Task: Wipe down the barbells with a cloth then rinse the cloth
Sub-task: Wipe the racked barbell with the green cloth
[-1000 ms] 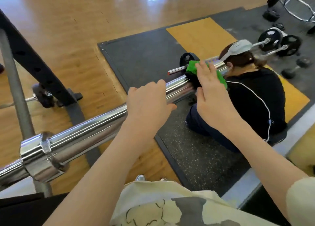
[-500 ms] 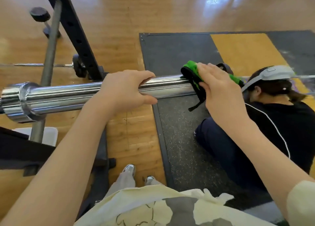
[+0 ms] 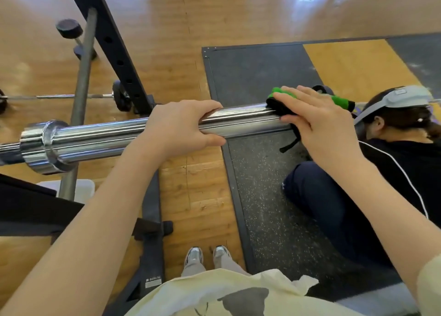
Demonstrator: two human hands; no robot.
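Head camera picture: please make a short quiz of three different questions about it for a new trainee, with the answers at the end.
1. True or false: the left hand grips the chrome barbell sleeve.
2. Which colours does the cloth under the right hand show? A) green and black B) red and white C) all blue
3. Fill in: a second person sits low on the ______ mat, below the barbell's right end.

Key: 1 true: its fingers curl over the sleeve. 2 A. 3 rubber (dark, speckled).
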